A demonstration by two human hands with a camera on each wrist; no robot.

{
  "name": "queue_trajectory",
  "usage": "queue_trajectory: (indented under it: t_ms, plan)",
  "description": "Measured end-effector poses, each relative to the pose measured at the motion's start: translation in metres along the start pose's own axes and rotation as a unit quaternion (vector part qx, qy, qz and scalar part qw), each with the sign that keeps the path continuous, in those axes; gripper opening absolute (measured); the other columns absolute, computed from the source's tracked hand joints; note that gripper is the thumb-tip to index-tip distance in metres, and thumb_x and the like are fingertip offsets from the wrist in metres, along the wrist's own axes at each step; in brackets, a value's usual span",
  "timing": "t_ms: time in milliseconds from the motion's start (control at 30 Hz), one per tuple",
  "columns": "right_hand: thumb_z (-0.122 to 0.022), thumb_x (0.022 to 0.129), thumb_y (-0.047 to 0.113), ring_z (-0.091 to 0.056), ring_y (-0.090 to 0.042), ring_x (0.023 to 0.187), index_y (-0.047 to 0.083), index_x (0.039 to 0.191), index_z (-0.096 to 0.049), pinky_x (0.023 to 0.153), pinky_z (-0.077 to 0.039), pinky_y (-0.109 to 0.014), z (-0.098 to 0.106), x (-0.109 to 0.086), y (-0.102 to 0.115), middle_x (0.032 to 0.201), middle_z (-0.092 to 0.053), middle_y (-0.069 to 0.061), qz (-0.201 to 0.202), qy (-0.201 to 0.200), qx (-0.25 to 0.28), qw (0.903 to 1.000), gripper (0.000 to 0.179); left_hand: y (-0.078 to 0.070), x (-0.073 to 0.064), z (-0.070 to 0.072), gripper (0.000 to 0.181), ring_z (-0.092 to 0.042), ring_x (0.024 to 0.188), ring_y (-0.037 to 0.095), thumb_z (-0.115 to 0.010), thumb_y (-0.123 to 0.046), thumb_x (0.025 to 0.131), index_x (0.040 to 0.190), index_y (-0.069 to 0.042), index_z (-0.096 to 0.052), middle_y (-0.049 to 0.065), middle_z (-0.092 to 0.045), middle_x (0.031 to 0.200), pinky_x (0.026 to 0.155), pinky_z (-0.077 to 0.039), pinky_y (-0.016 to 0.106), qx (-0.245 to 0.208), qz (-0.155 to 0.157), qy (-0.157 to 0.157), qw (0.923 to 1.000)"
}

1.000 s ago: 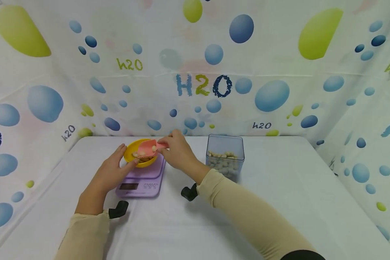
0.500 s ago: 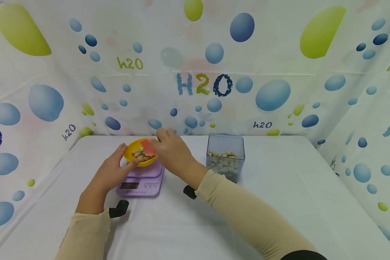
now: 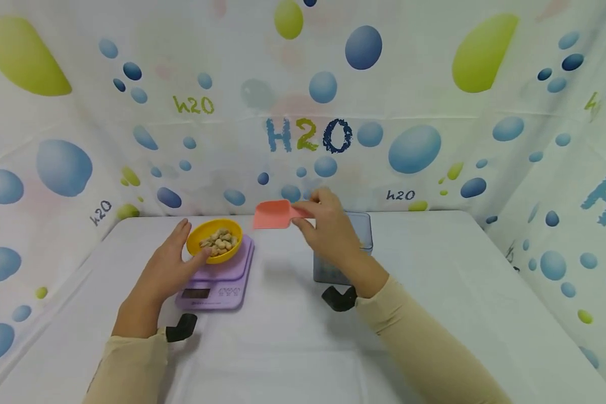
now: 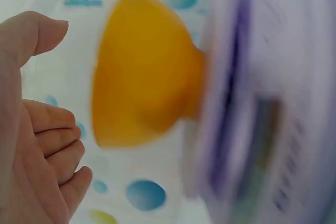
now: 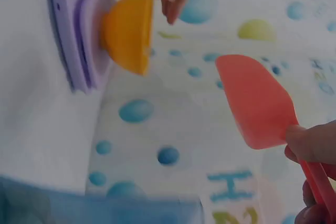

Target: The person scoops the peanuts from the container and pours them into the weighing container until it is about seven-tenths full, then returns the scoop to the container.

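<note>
My right hand (image 3: 333, 230) pinches the handle of a pink scoop (image 3: 272, 214), raised between the bowl and the bin; no peanuts show in the scoop. A yellow bowl (image 3: 194, 242) stands on a purple kitchen scale (image 3: 234, 294) at left. Peanuts (image 3: 219, 241) in their shells lie inside it. Beside the bowl is my left hand (image 3: 169, 264), thumb and fingers spread. In the left wrist view a gap shows between that left hand (image 4: 50, 145) and the bowl (image 4: 142, 77). Behind my right hand a clear bin (image 3: 328, 272) is partly hidden, its contents mostly covered.
A white cloth (image 3: 283, 348) covers the table. At the back and sides hangs a patterned curtain (image 3: 222, 134) with blue and green drops. Dark camera mounts (image 3: 339, 298) stick out at both wrists.
My right hand has lifted the scoop out of the bowl and moved it right, toward the bin. The peanuts from the scoop now lie in the bowl. My left hand stays beside the bowl.
</note>
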State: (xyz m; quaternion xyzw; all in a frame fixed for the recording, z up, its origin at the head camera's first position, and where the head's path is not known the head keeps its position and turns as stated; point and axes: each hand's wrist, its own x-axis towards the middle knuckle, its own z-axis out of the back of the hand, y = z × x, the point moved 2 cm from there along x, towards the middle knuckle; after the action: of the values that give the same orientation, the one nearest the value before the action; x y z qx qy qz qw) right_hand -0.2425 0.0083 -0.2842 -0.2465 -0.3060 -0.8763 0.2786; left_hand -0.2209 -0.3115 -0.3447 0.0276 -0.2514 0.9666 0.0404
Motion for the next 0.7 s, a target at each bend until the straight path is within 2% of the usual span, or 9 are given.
queue_trajectory:
  t_ms: [167, 267, 433, 567, 700]
  plan:
    - [-0.071, 0.091, 0.018, -0.046, -0.022, 0.096, 0.005, 0.118, -0.071, 0.078, -0.05, -0.036, 0.039, -0.019, -0.034, 0.1, -0.047, -0.009, -0.056, -0.019, 0.044, 0.9973, 0.03, -0.028, 0.002, 0.0, 0.088, -0.015, 0.148, 0.045, -0.047, -0.058, 0.097, 0.159, -0.012, -0.007, 0.006, -0.001, 0.167, 0.112, -0.02, 0.07, -0.009, -0.04, -0.024, 0.9989]
    - [-0.071, 0.091, 0.017, -0.046, -0.023, 0.094, 0.004, 0.118, -0.071, 0.078, -0.048, -0.037, 0.06, -0.03, -0.049, 0.1, -0.047, -0.01, -0.074, -0.015, 0.035, 0.9965, 0.03, -0.05, 0.005, -0.002, 0.086, -0.015, 0.15, 0.041, -0.049, -0.057, 0.096, 0.16, -0.015, -0.009, 0.002, -0.003, 0.167, 0.114, -0.02, 0.067, -0.019, -0.066, -0.027, 0.9973]
    - [-0.07, 0.092, 0.017, -0.05, -0.027, 0.095, 0.002, 0.121, -0.069, 0.079, -0.047, -0.04, 0.083, -0.036, -0.068, 0.103, -0.049, -0.013, -0.092, 0.019, 0.006, 0.9956, 0.032, -0.093, 0.015, -0.014, 0.084, -0.017, 0.151, 0.035, -0.049, -0.058, 0.096, 0.16, -0.018, -0.012, 0.0, -0.008, 0.167, 0.118, -0.02, 0.06, -0.015, -0.103, -0.021, 0.9943]
    - [-0.069, 0.092, 0.016, -0.051, -0.028, 0.097, 0.004, 0.122, -0.069, 0.082, -0.048, -0.042, 0.087, -0.036, -0.081, 0.105, -0.051, -0.013, -0.118, 0.063, -0.008, 0.991, 0.032, -0.128, 0.022, -0.032, 0.085, -0.016, 0.152, 0.028, -0.048, -0.062, 0.095, 0.16, -0.021, -0.011, -0.005, -0.006, 0.167, 0.12, -0.021, 0.056, -0.011, -0.124, 0.002, 0.9923]
    - [-0.069, 0.092, 0.017, -0.05, -0.026, 0.097, 0.006, 0.12, -0.071, 0.082, -0.048, -0.041, 0.075, -0.035, -0.087, 0.103, -0.052, -0.011, -0.121, 0.108, -0.02, 0.9866, 0.03, -0.153, 0.028, -0.055, 0.082, -0.017, 0.152, 0.024, -0.045, -0.063, 0.096, 0.159, -0.022, -0.014, -0.006, -0.007, 0.166, 0.12, -0.023, 0.052, -0.014, -0.14, 0.035, 0.9895]
